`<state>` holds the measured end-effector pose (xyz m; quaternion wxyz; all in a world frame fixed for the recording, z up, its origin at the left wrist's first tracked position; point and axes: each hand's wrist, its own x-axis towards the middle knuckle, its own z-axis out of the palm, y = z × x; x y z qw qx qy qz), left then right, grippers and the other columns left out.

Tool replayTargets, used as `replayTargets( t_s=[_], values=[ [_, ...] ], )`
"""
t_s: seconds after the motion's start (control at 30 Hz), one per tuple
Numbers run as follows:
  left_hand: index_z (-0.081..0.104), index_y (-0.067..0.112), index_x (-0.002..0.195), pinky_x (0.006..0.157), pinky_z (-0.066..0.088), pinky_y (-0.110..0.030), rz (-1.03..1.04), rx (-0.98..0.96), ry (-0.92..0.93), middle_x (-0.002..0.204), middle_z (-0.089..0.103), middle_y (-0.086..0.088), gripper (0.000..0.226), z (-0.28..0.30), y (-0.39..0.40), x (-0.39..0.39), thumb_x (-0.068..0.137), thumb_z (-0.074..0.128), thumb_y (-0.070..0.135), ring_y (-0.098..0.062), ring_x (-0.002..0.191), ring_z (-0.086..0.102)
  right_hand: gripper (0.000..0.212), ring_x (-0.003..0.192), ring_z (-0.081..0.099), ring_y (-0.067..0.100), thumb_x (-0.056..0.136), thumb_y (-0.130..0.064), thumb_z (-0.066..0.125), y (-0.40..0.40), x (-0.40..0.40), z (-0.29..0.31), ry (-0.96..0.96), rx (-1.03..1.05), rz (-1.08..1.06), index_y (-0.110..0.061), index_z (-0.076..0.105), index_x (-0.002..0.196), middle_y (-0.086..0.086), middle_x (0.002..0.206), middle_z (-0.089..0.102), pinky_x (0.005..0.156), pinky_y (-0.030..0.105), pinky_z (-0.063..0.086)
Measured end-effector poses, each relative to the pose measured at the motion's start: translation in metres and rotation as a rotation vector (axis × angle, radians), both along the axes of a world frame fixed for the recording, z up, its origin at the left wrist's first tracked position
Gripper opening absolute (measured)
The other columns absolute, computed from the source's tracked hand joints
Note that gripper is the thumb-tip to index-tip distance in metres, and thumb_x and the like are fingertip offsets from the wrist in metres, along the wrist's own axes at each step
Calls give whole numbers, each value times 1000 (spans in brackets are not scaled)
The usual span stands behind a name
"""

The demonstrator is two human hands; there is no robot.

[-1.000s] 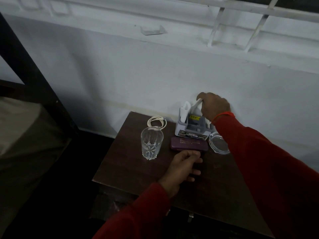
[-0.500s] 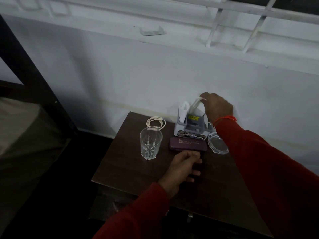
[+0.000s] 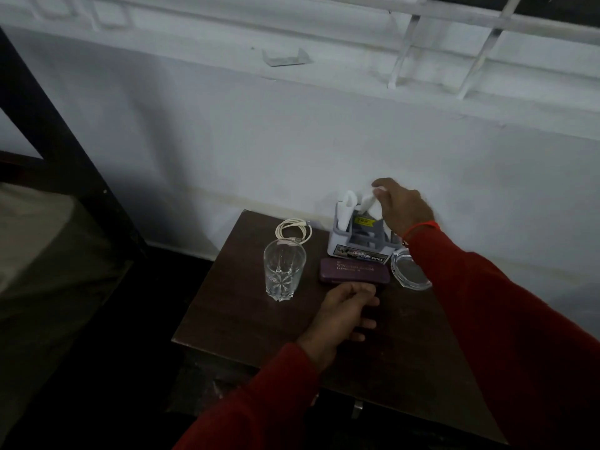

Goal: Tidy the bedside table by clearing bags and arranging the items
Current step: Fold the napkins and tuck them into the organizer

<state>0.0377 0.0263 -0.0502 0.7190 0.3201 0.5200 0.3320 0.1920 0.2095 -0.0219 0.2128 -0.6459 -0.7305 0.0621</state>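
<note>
Dark wood table (image 3: 246, 306) | right hand (image 3: 404, 207) grip pinching white paper (image 3: 368, 201) | left hand (image 3: 341, 315) grip loosely curled, empty

Your dark wooden bedside table (image 3: 246, 323) stood against the wall. On it sat a glass (image 3: 283, 273), a coiled white cable (image 3: 293, 231) behind it, a grey organizer (image 3: 358, 243), a purple case (image 3: 354, 270) just before it, and a clear ashtray (image 3: 409, 271).

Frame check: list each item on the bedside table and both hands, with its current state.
Drinking glass: upright, empty.
Purple case: closed, lying flat.
Cable: coiled, lying flat.
Organizer caddy: upright, white items standing in it.
Glass ashtray: flat, partly hidden by sleeve.
Right hand: pinching a white item in the caddy.
Left hand: loosely curled, resting on table.
</note>
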Motion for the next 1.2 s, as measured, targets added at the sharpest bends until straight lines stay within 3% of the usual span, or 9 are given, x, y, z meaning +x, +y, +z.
replayTargets(
  t_s=[0.1, 0.23, 0.4, 0.47, 0.63, 0.73, 1.0, 1.1, 1.2],
  values=[
    [66, 25, 118, 63, 49, -26, 6, 9, -5, 118, 73, 6, 25, 0, -1, 2, 98, 59, 38, -18, 89, 69, 30, 96, 66, 40, 96, -33, 44, -16, 19, -8, -94, 40, -24, -27, 56, 123, 16, 101, 73, 84, 46, 52],
    [65, 20, 119, 59, 47, -25, 9, 10, -2, 118, 73, 3, 27, 1, -2, 6, 98, 59, 37, -18, 85, 68, 37, 106, 62, 37, 88, -28, 54, -30, 51, -15, -265, -51, -105, -28, 53, 125, 3, 112, 72, 92, 46, 44],
    [64, 19, 121, 58, 46, -24, 1, 13, 5, 119, 73, 1, 29, 1, -3, 8, 99, 57, 35, -20, 85, 67, 46, 110, 59, 34, 84, -54, 61, -37, 58, -16, 76, -105, -277, -27, 52, 120, 6, 111, 67, 97, 49, 46],
    [64, 19, 122, 59, 46, -24, -6, 15, 7, 119, 73, 1, 29, 2, -4, 8, 99, 57, 36, -20, 86, 67, 52, 109, 57, 35, 79, -57, 66, -41, 50, -18, 107, -77, -275, -26, 50, 117, 10, 114, 63, 96, 50, 46],
    [64, 21, 122, 62, 47, -25, -14, 12, 15, 119, 72, 3, 29, 3, -4, 5, 99, 56, 38, -19, 90, 68, 32, 111, 44, 35, 85, -25, 61, -47, 36, -27, -241, 62, -65, -33, 62, 116, 8, 119, 49, 90, 44, 34],
    [64, 21, 122, 62, 47, -25, -9, 10, 16, 120, 72, 3, 29, 3, -3, 4, 99, 56, 37, -20, 90, 67, 18, 107, 44, 34, 90, -37, 58, -45, 39, -31, -371, 38, -99, -32, 70, 103, 4, 114, 53, 86, 43, 31],
    [65, 21, 120, 60, 47, -25, -2, 12, 11, 119, 73, 3, 27, 0, -2, 6, 99, 57, 36, -19, 88, 68, 31, 107, 55, 35, 94, -36, 49, -41, 45, -22, -318, -154, -314, -17, 73, 100, 11, 106, 62, 94, 47, 36],
    [64, 19, 122, 59, 46, -24, 2, 12, 8, 121, 72, 1, 28, 2, -3, 5, 99, 57, 35, -19, 87, 67, 33, 106, 56, 37, 94, -37, 47, -39, 41, -18, -219, -98, -370, -16, 71, 101, 13, 108, 62, 95, 48, 38],
    [64, 19, 122, 59, 46, -24, -3, 12, 9, 121, 72, 1, 28, 2, -3, 7, 100, 56, 34, -19, 87, 66, 35, 110, 56, 36, 91, -54, 51, -36, 29, -9, -23, 14, -385, -22, 61, 103, 9, 113, 63, 95, 48, 38]
  ],
)
